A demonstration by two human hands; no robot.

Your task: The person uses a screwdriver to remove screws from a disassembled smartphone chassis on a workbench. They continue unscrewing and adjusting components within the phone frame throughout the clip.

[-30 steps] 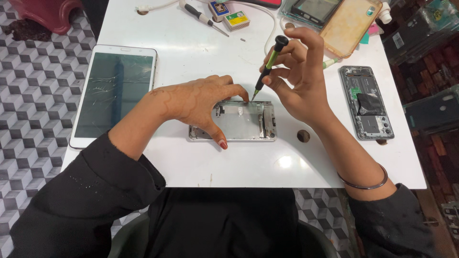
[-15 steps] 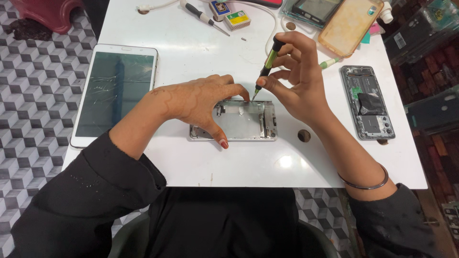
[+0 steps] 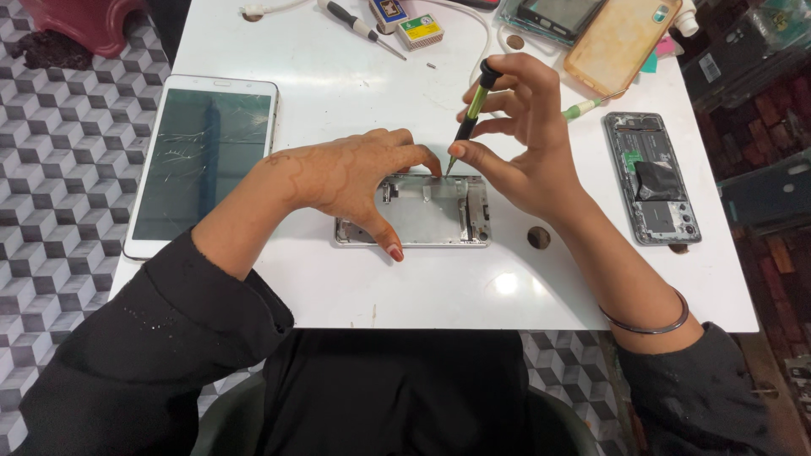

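One screwdriver (image 3: 470, 116) — near-upright, tip down on the phone frame (image 3: 422, 211) — pinched by right-hand fingers (image 3: 498, 127).

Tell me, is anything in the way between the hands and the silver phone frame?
Nothing visible is. The left hand lies right on the silver phone frame, pressing it to the white table. The right hand holds a green-and-black screwdriver upright, its tip down at the frame's upper edge.

Left hand (image 3: 351, 181) flat, fingers spread, pressing phone frame (image 3: 427, 215); right hand (image 3: 519, 139) pinching upright above frame's top edge.
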